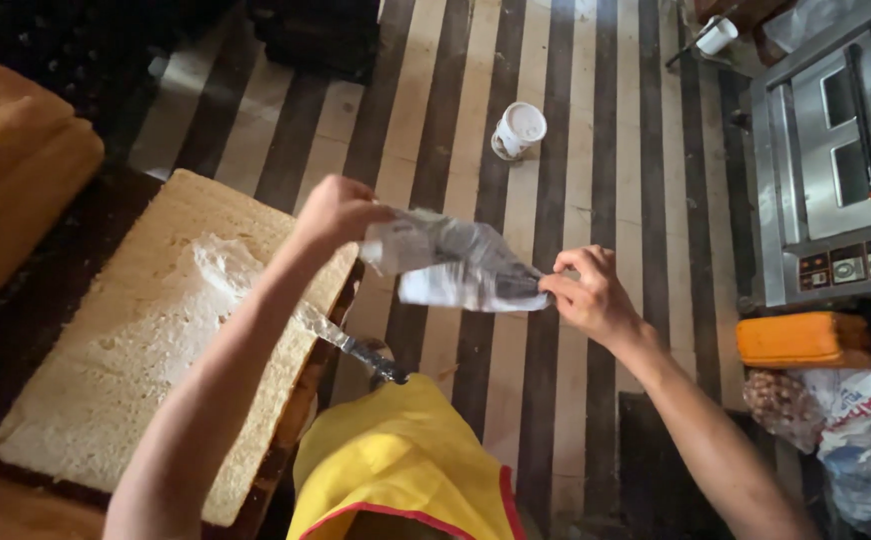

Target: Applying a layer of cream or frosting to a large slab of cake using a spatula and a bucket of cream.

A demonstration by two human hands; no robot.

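Note:
Both hands hold a thin clear plastic bag (453, 265) stretched between them above the striped floor. My left hand (336, 212) pinches the bag's left end. My right hand (591, 295) grips its right end. Below my left forearm lies a large rectangular slab of pale sponge cake (126, 360) with a patch of white cream (221, 265) on top. A metal spatula or knife (351, 345) rests on the cake's right edge, its dark handle sticking out over the floor. A yellow apron with red trim (406, 470) shows at the bottom.
More golden cake slabs (11, 170) sit at the left. A small white tub (518, 130) stands on the black-and-white striped floor (606, 150). A steel oven (836, 160) fills the right side, with an orange block (801, 340) and plastic bags (861, 420) below it.

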